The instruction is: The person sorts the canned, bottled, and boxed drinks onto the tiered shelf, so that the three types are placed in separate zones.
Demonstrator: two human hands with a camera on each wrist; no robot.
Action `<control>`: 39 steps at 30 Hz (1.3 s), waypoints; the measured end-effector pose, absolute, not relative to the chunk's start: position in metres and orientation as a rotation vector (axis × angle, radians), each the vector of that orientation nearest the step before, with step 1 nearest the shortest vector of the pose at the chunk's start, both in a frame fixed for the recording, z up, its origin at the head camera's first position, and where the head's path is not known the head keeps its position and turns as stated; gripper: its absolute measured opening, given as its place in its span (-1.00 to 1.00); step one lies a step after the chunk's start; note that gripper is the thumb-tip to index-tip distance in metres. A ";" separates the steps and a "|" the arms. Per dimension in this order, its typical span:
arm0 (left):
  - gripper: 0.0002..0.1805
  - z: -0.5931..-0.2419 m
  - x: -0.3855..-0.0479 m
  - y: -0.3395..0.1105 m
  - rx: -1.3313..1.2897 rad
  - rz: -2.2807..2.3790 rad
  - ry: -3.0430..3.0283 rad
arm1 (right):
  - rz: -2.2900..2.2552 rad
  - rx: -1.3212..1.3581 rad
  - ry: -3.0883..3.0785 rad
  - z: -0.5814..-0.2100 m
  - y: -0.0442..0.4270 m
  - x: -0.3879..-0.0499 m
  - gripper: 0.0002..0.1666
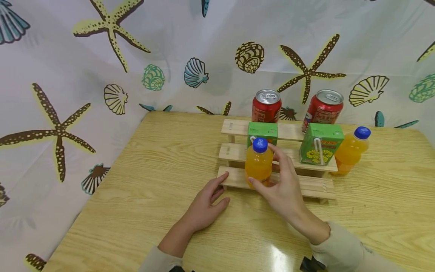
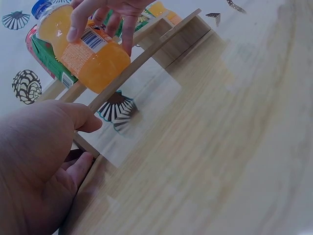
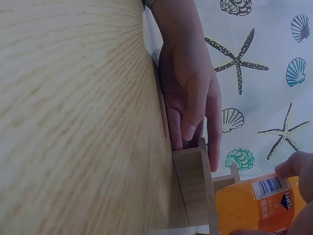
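Note:
A small bottle of orange Fanta (image 1: 259,166) with a blue cap is at the left part of the lowest step of a three-step wooden rack (image 1: 234,176). My right hand (image 1: 285,189) grips the bottle, thumb at the front and fingers around its right side. Whether its base presses on the step or hangs just over it, I cannot tell. At the rack's left end my left hand (image 1: 205,207) rests its fingertips on the lowest step, with the thumb apart. The right wrist view shows the left hand (image 3: 188,93) against the end of that step.
Two green juice boxes, one on the left (image 1: 262,129) and one on the right (image 1: 321,143), stand on the middle step. Behind them are two red cans (image 1: 266,105) on the top step. Another orange bottle (image 1: 350,151) stands right of the rack. A patterned cloth (image 1: 190,37) hangs behind the table.

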State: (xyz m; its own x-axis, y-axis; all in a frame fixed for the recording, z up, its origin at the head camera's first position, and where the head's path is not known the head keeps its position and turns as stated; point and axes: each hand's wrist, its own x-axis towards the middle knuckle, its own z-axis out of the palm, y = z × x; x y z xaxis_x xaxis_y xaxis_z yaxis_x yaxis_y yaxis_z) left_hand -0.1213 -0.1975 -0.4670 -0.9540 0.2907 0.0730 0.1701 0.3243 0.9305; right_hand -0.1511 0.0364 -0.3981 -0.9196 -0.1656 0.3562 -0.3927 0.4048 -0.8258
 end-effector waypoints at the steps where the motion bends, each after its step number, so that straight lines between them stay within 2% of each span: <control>1: -0.24 -0.468 -0.121 -0.198 0.430 1.712 2.467 | 1.525 0.494 -2.444 -0.398 0.036 -0.151 0.11; 22: -0.24 -0.468 -0.121 -0.197 0.436 1.719 2.471 | 1.644 0.469 -2.426 -0.402 0.047 -0.150 0.17; 39: -0.25 -0.465 -0.121 -0.197 0.419 1.710 2.471 | 1.777 0.479 -2.354 -0.405 0.070 -0.143 0.12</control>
State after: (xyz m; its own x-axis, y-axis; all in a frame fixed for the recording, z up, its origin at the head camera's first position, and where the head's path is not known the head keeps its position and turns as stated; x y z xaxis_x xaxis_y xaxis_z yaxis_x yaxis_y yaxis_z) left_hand -0.1207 -0.1971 -0.4653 -0.9562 0.2847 0.0677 0.1636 0.3286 0.9302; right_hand -0.1432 0.0701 -0.4051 -0.9372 -0.1599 0.3101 -0.3421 0.2459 -0.9069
